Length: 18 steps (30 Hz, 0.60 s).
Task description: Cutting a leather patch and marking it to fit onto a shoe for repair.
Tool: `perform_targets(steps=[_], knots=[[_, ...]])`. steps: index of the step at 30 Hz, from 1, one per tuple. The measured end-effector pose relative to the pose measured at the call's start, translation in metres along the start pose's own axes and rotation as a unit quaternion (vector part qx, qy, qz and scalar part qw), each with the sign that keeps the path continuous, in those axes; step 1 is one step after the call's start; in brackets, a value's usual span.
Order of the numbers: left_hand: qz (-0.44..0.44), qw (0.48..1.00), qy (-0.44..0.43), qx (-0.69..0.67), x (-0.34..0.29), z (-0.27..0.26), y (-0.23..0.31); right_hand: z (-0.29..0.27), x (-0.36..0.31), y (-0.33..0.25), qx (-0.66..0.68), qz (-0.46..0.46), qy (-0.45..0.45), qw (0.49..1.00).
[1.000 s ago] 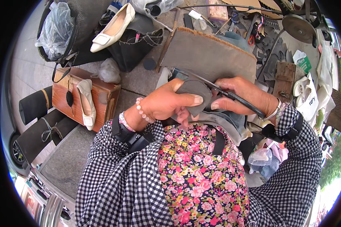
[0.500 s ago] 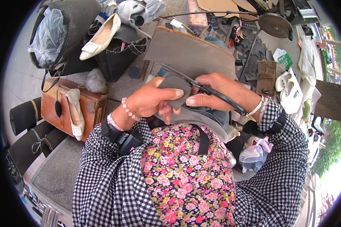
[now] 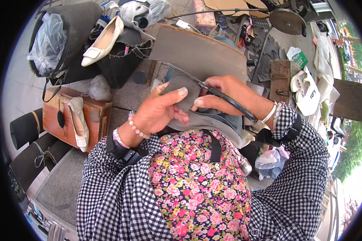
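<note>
Near the centre of the frame, the left grip (image 3: 157, 109) pinches a flat grey rubber-like piece (image 3: 184, 89) while the right grip (image 3: 234, 94) holds long-bladed black-handled scissors (image 3: 244, 111) at its upper right edge; a loosened pinch could let them stray toward the thumb (image 3: 175, 95).

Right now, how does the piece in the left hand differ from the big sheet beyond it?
Size: the piece is small; the sheet is much larger.
Support: the left hand grips the piece; the sheet sits farther off, unheld.
Edge: the sheet has a brown far edge; the piece shows none.
Shared: both look grey and flat.
</note>
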<state>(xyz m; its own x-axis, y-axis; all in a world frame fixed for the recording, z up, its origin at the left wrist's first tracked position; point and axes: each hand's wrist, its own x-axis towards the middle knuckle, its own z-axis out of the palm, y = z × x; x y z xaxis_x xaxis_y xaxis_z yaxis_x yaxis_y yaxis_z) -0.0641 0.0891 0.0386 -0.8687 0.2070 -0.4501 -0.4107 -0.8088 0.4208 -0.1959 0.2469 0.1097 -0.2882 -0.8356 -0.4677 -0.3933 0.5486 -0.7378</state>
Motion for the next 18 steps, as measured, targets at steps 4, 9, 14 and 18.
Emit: perform_targets(steps=[4,9,14,18], knots=[[0.012,1.0,-0.015,-0.015,-0.004,0.002,-0.006,-0.003,0.002,-0.007,0.022,0.01,-0.031,0.999],[0.018,0.999,-0.001,0.048,-0.002,0.006,-0.008,-0.008,-0.005,0.012,0.072,-0.036,-0.068,0.994],[0.028,0.993,-0.006,0.111,-0.003,0.005,-0.003,-0.015,-0.003,0.003,0.035,-0.026,-0.095,0.995],[0.036,0.989,0.007,0.141,-0.003,0.006,-0.003,-0.026,0.003,-0.012,-0.004,-0.009,-0.14,0.99]])
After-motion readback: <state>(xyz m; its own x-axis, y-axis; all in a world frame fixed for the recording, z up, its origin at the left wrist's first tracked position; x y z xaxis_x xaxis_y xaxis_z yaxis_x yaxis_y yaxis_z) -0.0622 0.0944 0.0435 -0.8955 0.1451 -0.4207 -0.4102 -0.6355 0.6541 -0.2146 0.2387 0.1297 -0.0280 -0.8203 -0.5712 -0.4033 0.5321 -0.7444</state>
